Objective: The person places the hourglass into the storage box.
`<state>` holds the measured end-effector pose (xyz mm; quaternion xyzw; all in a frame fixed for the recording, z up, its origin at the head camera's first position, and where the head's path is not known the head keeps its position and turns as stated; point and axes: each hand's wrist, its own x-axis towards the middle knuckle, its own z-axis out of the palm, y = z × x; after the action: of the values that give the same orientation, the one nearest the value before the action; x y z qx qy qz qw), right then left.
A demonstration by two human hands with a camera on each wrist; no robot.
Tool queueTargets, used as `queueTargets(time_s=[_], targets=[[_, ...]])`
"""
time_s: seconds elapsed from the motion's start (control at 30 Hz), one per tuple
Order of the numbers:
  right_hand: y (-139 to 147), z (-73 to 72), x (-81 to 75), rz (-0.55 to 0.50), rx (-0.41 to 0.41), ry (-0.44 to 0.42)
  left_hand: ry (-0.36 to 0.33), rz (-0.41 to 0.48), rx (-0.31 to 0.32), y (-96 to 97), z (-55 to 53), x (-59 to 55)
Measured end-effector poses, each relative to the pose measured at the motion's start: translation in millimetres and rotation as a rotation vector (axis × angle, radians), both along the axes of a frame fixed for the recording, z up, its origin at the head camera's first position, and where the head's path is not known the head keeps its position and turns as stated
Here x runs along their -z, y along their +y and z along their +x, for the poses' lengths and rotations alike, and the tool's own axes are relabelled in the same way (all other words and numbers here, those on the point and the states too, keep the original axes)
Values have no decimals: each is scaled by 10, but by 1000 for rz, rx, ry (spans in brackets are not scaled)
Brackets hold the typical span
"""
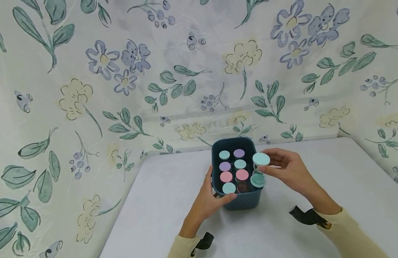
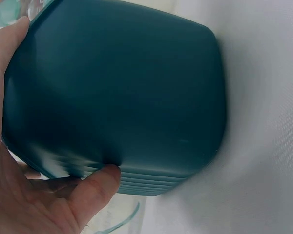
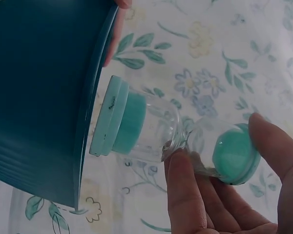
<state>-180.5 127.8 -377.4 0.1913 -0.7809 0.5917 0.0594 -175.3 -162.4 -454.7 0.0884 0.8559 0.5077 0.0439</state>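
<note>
A dark blue plastic bin stands on the table with several small lidded jars inside. My left hand grips its near left corner, thumb at the front rim and fingers along the left side; in the left wrist view a fingertip presses the bin's ribbed wall. At the right rim, my right hand holds a clear jar with a mint lid between thumb and fingers. Below it is a second clear jar, its mint lid facing down. The jars' clear ends meet; I cannot tell whether they are joined.
Inside the bin, the lids are mint, purple and pink. The white table extends around the bin. Behind it hangs a floral-patterned sheet.
</note>
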Motion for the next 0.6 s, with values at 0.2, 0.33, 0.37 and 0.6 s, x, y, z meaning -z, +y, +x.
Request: queueTargets(time_s=[0.2,0.33,0.37,0.6], targets=[[-137,-48,51,7,-10,-22,-9,20,7,-3,7,-3],[-221,-68,82,-5,-22,-29,-10,18,9,-10,5,0],[-240,-69,91,-8,-25,-32,-9,17,11,-11,3,-2],[-344,-86,211,-2,-44,-60,-4,11,17,-15,-3,5]])
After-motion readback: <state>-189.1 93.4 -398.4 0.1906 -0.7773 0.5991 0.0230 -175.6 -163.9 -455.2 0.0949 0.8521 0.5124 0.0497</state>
